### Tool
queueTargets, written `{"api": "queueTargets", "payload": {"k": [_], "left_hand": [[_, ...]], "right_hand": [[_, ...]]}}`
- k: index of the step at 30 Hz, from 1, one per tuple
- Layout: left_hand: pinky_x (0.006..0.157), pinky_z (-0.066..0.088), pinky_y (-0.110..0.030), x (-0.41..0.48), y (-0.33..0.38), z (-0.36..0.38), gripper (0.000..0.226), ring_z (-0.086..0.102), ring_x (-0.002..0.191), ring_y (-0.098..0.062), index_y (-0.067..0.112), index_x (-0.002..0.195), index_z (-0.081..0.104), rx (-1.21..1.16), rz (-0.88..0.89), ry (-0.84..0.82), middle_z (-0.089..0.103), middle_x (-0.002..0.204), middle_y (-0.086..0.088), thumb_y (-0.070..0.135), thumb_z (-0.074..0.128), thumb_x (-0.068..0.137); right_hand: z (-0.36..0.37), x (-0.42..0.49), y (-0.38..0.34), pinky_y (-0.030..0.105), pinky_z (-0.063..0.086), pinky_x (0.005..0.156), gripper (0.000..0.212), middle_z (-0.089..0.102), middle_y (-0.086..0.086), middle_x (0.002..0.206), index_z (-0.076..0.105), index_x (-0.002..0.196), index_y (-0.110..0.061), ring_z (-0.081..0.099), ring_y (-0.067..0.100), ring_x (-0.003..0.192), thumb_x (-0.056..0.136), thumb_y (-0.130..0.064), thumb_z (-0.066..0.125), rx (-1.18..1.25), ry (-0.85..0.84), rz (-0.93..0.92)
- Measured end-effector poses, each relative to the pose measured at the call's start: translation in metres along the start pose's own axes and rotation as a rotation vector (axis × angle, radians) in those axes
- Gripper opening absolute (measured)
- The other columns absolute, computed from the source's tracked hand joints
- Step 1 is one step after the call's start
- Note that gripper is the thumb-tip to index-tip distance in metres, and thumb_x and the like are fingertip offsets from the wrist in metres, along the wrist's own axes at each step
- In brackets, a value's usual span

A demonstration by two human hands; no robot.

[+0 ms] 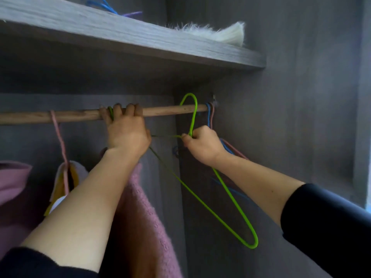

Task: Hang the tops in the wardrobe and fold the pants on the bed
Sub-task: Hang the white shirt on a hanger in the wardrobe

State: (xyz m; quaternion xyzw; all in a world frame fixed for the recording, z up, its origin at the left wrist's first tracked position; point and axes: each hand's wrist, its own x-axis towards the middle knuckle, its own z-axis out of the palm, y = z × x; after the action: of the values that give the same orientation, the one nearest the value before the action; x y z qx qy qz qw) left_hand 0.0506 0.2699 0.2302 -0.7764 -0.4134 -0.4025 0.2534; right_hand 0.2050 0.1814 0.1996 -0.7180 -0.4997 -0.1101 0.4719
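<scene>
reading no text, label, brand, number or sign anywhere in view. seeing only plain, unmarked surfaces on the grey shelf [140,39], the wooden rail [166,110], the green hanger [232,197] and the pink knit top [144,217].

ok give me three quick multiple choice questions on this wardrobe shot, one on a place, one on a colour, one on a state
1. The furry white item lies: a) on the shelf b) on a bed c) on the floor
2. The hanger in the right hand is: a) blue b) green c) pink
3. The left hand: a) hangs idle b) grips the rod c) presses a door
Key: 1a, it rests atop the board; 2b, bright green wire; 3b, fingers curl over the rod.
</scene>
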Motion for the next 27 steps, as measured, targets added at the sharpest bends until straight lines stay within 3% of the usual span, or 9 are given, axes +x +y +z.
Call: {"api": "queueTargets", "payload": {"k": [4,6,10,13,15,20,25,27], "left_hand": [[0.113,0.003,-0.060,-0.017,0.006,-0.009,0.075,0.009,0.144,-0.037,0.008,0.148,0.026,-0.101,-0.059,-0.049,0.026,0.155,-0.008,0.024,0.061,0.083],[0.113,0.000,-0.060,-0.028,0.018,-0.017,0.075,0.006,0.144,-0.039,0.009,0.147,0.026,-0.146,-0.096,-0.078,0.022,0.157,-0.006,0.031,0.060,0.084],[0.114,0.000,-0.058,-0.068,0.053,-0.033,0.066,0.016,0.140,-0.044,0.009,0.143,0.036,-0.233,-0.085,-0.108,0.037,0.148,-0.013,0.034,0.058,0.086],[0.116,0.007,-0.050,-0.107,0.086,-0.047,0.058,0.018,0.141,-0.041,0.012,0.139,0.043,-0.355,-0.036,-0.119,0.044,0.143,-0.014,0.028,0.060,0.086],[0.115,0.018,-0.044,-0.133,0.111,-0.059,0.053,0.027,0.137,-0.040,0.009,0.134,0.049,-0.454,0.012,-0.099,0.050,0.136,-0.019,0.022,0.062,0.085],[0.095,0.041,-0.040,-0.216,0.195,-0.099,0.041,0.042,0.119,-0.030,0.013,0.124,0.058,-0.714,0.024,-0.077,0.057,0.123,-0.009,0.013,0.056,0.083],[0.092,0.041,-0.040,-0.300,0.297,-0.136,0.038,0.047,0.114,-0.031,0.013,0.120,0.060,-0.821,0.137,-0.202,0.058,0.120,-0.010,0.012,0.056,0.082],[0.096,0.039,-0.039,-0.326,0.338,-0.146,0.038,0.046,0.116,-0.031,0.012,0.121,0.060,-0.868,0.157,-0.284,0.057,0.124,-0.012,0.011,0.055,0.082]], "right_hand": [[-0.016,-0.044,0.008,0.030,0.039,0.067,0.037,0.058,0.014,0.076,0.064,0.073,-0.004,0.062,0.037,0.087,0.090,-0.035,0.055,-0.010,-0.032,0.021],[-0.032,-0.064,0.012,0.030,0.041,0.066,0.037,0.056,0.010,0.068,0.056,0.063,-0.007,0.062,0.036,0.082,0.089,-0.034,0.055,-0.006,-0.063,0.033],[-0.075,-0.107,0.020,0.037,0.054,0.064,0.036,0.051,0.006,0.059,0.046,0.058,-0.013,0.061,0.033,0.064,0.088,-0.030,0.055,0.015,-0.132,0.058],[-0.111,-0.153,0.038,0.029,0.048,0.043,0.035,0.050,0.003,0.052,0.045,0.058,-0.011,0.051,0.022,0.037,0.087,-0.027,0.056,0.001,-0.163,0.090],[-0.139,-0.188,0.054,0.022,0.042,0.037,0.035,0.050,-0.001,0.041,0.048,0.057,-0.010,0.048,0.016,0.029,0.087,-0.025,0.058,-0.003,-0.198,0.121],[-0.218,-0.282,0.096,0.017,0.039,0.035,0.023,0.045,-0.005,0.031,0.065,0.067,-0.002,0.045,0.009,0.027,0.085,-0.017,0.061,0.033,-0.277,0.265],[-0.310,-0.379,0.147,0.016,0.036,0.034,0.034,0.048,-0.002,0.035,0.060,0.053,-0.017,0.045,0.013,0.029,0.086,-0.015,0.065,0.031,-0.324,0.430],[-0.344,-0.410,0.167,0.015,0.035,0.033,0.041,0.048,-0.001,0.034,0.057,0.046,-0.015,0.044,0.012,0.027,0.085,-0.014,0.066,-0.004,-0.301,0.492]]}}
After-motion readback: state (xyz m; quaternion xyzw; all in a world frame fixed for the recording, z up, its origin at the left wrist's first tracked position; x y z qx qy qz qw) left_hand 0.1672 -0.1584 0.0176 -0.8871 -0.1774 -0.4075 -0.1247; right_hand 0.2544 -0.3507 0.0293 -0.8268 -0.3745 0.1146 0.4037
